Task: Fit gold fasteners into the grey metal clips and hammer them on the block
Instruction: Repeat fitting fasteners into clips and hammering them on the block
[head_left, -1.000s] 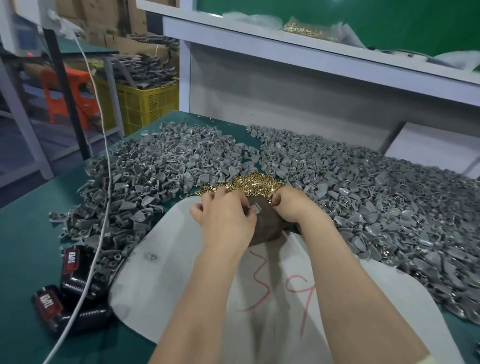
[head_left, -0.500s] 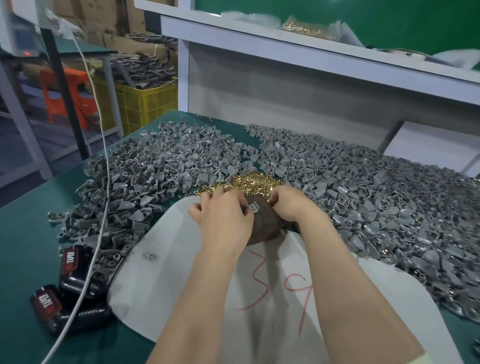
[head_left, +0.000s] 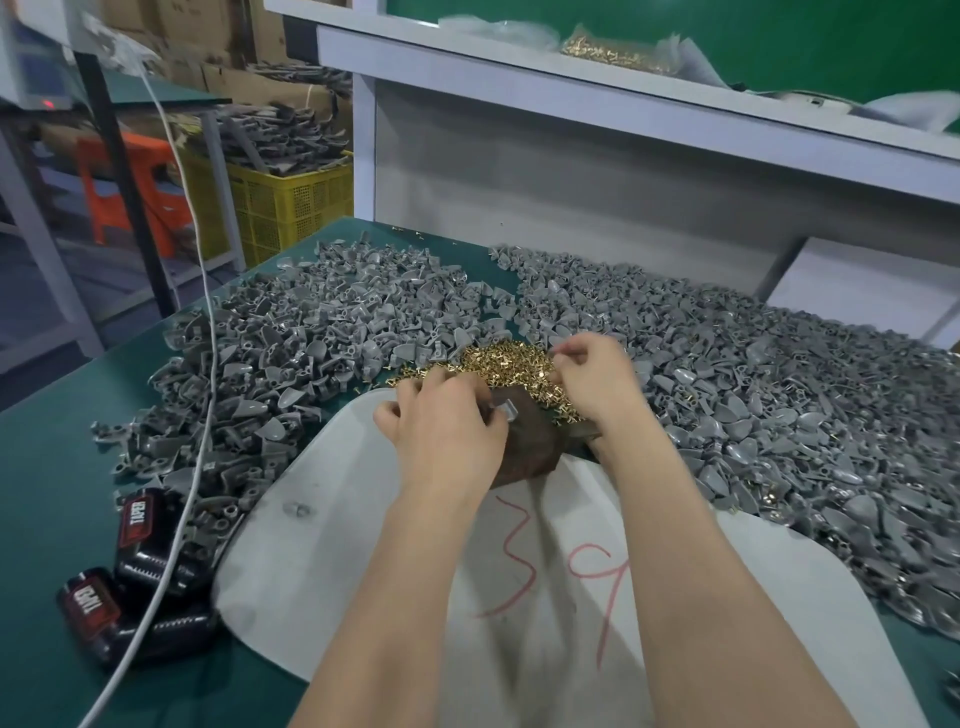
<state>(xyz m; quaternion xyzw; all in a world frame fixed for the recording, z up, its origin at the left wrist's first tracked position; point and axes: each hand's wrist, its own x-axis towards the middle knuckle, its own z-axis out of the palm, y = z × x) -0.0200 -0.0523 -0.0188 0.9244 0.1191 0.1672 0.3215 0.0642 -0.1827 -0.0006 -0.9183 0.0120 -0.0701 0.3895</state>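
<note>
The left hand (head_left: 447, 431) rests with curled fingers on the brown block (head_left: 527, 447); its fingertips pinch one grey clip (head_left: 506, 413) against the top of the block. The block stands on a white sheet (head_left: 337, 545) with red marks, at the near edge of the heap of gold fasteners (head_left: 498, 364). The right hand (head_left: 597, 376) is over the right side of this heap; its thumb and forefinger are pressed together, but one cannot tell whether a fastener is between them. More clips lie loose on the green table (head_left: 47, 493); the left pile (head_left: 311, 338) and the right pile (head_left: 779, 395) lie on either side of the fasteners. Two black battery packs (head_left: 140, 530) lie near the left edge of the sheet; a white cable (head_left: 205, 338) runs across the left pile and over the packs.
</note>
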